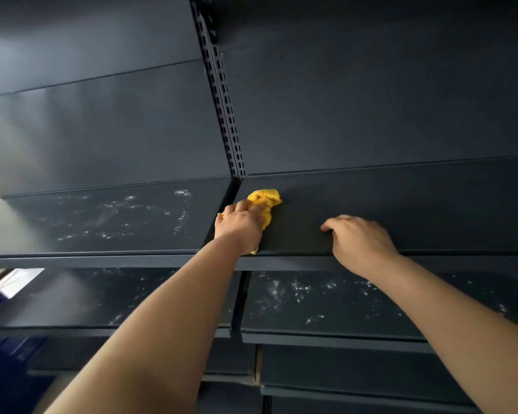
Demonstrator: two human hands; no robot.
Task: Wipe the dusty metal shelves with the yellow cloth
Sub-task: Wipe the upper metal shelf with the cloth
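My left hand [240, 223] grips a bunched yellow cloth [266, 199] and holds it down on the upper right shelf [401, 210], at that shelf's left end beside the gap between bays. The cloth sticks out beyond my fingers and a scrap shows under my wrist. My right hand [360, 241] rests on the same shelf near its front edge, fingers curled down onto the metal, holding nothing. This dark metal shelf looks free of white dust. The upper left shelf [111, 222] carries white dust smears.
A slotted upright post [222, 94] divides the two bays against the dark back panels. Lower shelves left [108, 300] and right [326, 300] show white dust patches. More shelves step out below. A bright opening and a blue object [0, 297] sit at the far left.
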